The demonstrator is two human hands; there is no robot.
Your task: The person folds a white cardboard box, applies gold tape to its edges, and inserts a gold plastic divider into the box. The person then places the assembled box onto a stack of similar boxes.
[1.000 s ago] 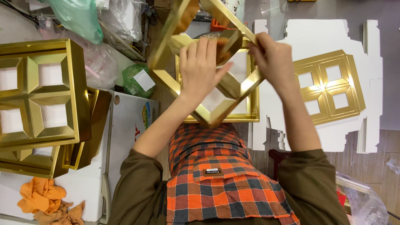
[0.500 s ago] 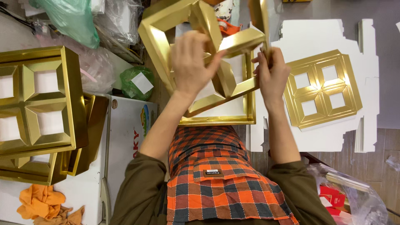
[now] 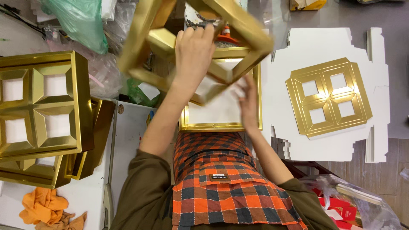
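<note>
My left hand (image 3: 194, 53) grips a gold cardboard insert with square windows (image 3: 149, 38), lifted high and tilted, blurred with motion. My right hand (image 3: 248, 104) is lower, fingers spread on the white inside of a gold-rimmed box tray (image 3: 219, 125) that rests on my lap above an orange and black plaid apron (image 3: 230, 187). The lifted insert hides the far part of the tray.
A stack of finished gold window trays (image 3: 40, 106) stands at the left. A flat gold insert (image 3: 328, 98) lies on white die-cut card sheets (image 3: 324, 47) at the right. A green plastic bag (image 3: 79, 21), orange cloth (image 3: 40, 204) and red packets (image 3: 341, 206) lie around.
The gold insert has swung up and left in my left hand. My right hand has let go of it and dropped onto the box tray.
</note>
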